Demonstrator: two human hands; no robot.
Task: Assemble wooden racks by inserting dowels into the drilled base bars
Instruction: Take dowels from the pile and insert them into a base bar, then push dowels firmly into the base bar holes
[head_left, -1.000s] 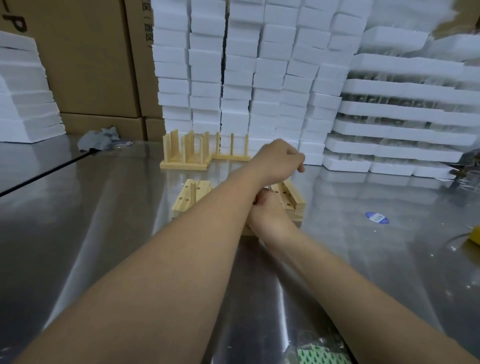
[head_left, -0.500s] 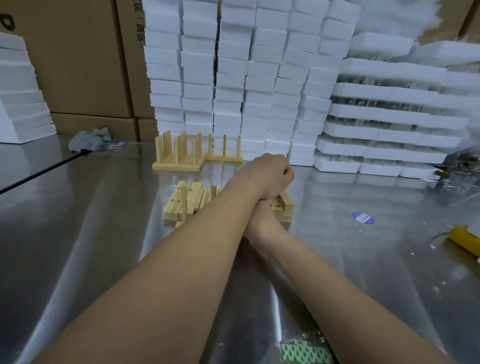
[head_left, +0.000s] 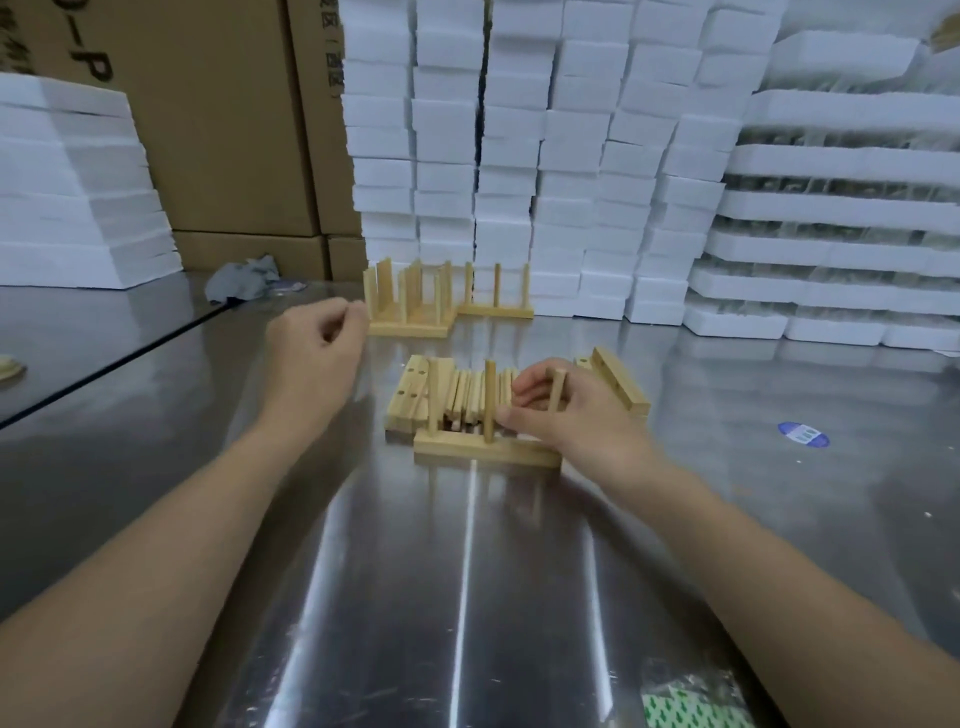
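PEGGING THE BAR: A worker's right hand (head_left: 571, 421) curled around a dowel (head_left: 557, 385) standing at the right end of a base bar (head_left: 485, 453), which lay crosswise on the steel tabletop (head_left: 467, 571) directly in front of the person. Two other dowels (head_left: 432, 400) stood upright in the same bar, one at its left end and one at its middle. The left hand (head_left: 317, 358) hung above the tabletop off to the left, well apart from the wood, fingers curled in with nothing visible in its grasp.

Just behind the bar lay a pile of loose dowels (head_left: 467, 395), with spare drilled bars (head_left: 410, 387) beside it. Finished racks (head_left: 410, 312) stood farther back, near stacks of white foam blocks (head_left: 519, 156).

The step in hand appeared to be seating the last of three dowels in this bar. Whether its foot had gone fully home could not be told, since the fingers hid the hole. The next move would likely call for a straight downward push, with the dowel kept plumb and the narrow bar steadied so it did not tip or slide on the slick metal.
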